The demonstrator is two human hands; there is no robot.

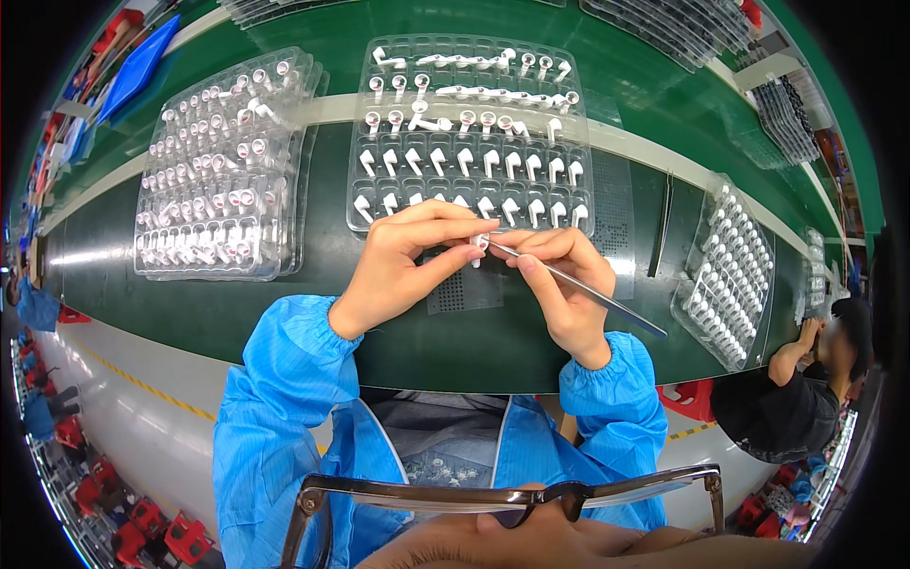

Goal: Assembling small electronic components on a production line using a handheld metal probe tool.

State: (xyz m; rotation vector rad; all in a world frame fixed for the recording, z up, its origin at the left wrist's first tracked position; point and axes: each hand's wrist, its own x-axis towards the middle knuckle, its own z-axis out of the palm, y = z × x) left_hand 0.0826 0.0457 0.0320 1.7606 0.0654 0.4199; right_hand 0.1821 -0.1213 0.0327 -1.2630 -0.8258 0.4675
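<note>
Between the thumb and fingers of my left hand (pixel 409 254) is a small white earbud shell (pixel 480 245). My right hand (pixel 567 284) pinches a pair of metal tweezers (pixel 607 300), whose tip meets the earbud shell. Both hands are over the front edge of a clear plastic tray (pixel 379 214) with rows of white earbud shells in its pockets. Its two nearest rows lie with stems pointing alike; farther rows show some round open ends and shells piled crosswise. My fingers hide part of the nearest row.
Stacked clear trays of earbud shells (pixel 204 204) stand at the left. Another filled tray (pixel 725 275) lies at the right, with a dark thin tool (pixel 662 225) nearer me. A perforated dark sheet (pixel 464 292) lies under my hands. A person in black (pixel 787 398) sits at far right.
</note>
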